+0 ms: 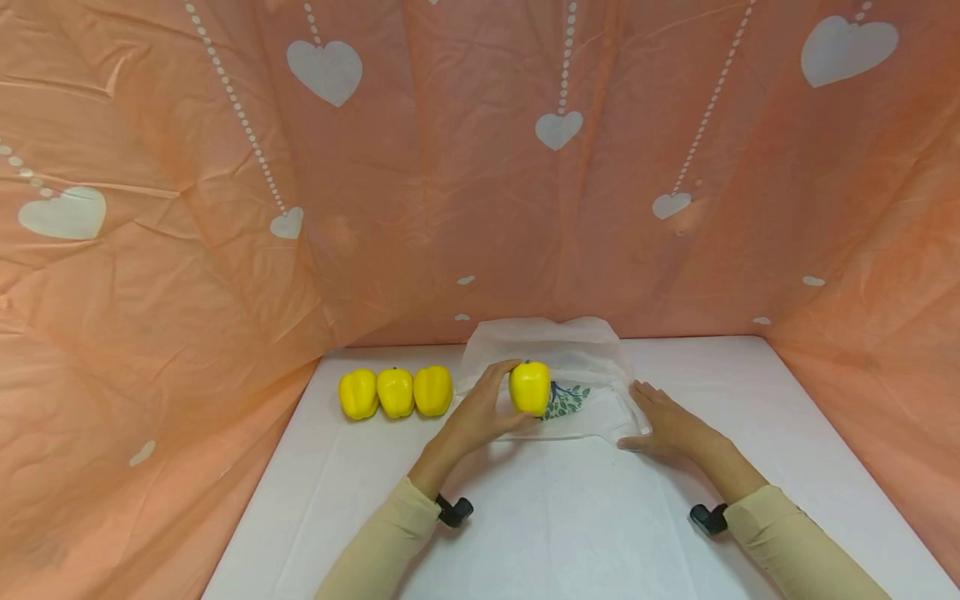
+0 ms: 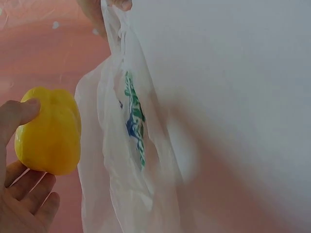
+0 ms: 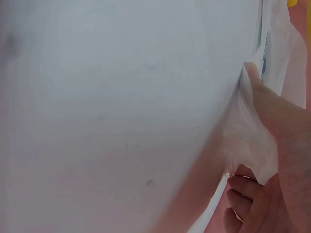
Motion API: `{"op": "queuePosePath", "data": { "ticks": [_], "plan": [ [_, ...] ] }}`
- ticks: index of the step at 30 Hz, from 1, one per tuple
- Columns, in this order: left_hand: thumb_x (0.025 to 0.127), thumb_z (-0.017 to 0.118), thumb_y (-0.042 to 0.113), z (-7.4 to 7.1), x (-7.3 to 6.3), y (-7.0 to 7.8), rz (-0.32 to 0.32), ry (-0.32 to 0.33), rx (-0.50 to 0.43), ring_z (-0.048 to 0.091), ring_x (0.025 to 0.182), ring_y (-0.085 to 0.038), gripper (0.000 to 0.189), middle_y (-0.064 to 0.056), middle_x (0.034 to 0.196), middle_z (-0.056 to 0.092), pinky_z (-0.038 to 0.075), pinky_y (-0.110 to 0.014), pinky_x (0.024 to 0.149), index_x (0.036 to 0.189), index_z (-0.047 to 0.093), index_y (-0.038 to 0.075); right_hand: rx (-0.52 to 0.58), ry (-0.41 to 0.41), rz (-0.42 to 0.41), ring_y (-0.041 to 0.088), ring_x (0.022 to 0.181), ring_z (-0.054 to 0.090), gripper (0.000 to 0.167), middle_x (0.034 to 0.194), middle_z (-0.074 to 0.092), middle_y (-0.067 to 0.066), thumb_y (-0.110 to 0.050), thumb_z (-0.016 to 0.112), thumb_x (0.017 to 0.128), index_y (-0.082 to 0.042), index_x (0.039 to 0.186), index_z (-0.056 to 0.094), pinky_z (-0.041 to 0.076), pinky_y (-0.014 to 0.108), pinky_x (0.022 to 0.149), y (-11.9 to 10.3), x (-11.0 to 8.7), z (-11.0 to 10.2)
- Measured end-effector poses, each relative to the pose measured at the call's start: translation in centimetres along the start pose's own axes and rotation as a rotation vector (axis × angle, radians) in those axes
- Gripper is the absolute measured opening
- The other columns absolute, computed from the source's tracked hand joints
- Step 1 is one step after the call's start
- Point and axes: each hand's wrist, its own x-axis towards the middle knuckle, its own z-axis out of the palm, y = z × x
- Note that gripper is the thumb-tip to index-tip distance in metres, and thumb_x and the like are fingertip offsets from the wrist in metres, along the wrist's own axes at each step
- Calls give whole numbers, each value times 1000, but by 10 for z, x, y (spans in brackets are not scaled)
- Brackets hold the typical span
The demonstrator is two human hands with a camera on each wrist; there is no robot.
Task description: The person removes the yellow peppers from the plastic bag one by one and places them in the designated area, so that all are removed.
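In the head view, my left hand (image 1: pixel 480 414) holds a yellow bell pepper (image 1: pixel 530 389) over a thin white plastic bag (image 1: pixel 543 337). The left wrist view shows the thumb on one side of the pepper (image 2: pixel 48 131) and the fingers under the other. A green and blue leafy print (image 1: pixel 567 402) marks the bag, which lies spread on the table. At the bag's right edge is my right hand (image 1: pixel 671 425). Up close in the right wrist view, its thumb (image 3: pixel 255 80) lies against the bag's film (image 3: pixel 248 131), with the fingers curled at the other side.
Three more yellow bell peppers (image 1: pixel 395 392) stand in a row left of the bag. The white-covered table (image 1: pixel 570 525) meets a peach curtain (image 1: pixel 480 208) with white hearts at the back and sides.
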Motion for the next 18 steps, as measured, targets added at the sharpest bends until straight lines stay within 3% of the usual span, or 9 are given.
{"op": "queuePosePath", "data": {
  "ticks": [9,18],
  "plan": [
    [91,87,17,-12,-7,-11,-10,2,47,47,149,-30,85,-13,163,45,38,-46,126,161,39,7,-8,15,-13,62,153,24,117,168,24,38,-57,84,88,12,164,26,27,75,121,-1,-1,-1],
    [90,87,10,-25,-17,-14,-13,25,4,46,148,-37,85,-17,162,44,40,-52,124,160,40,4,16,11,-5,63,153,21,118,169,22,37,-58,83,88,11,164,25,26,76,121,-2,-2,0]
  ]
}}
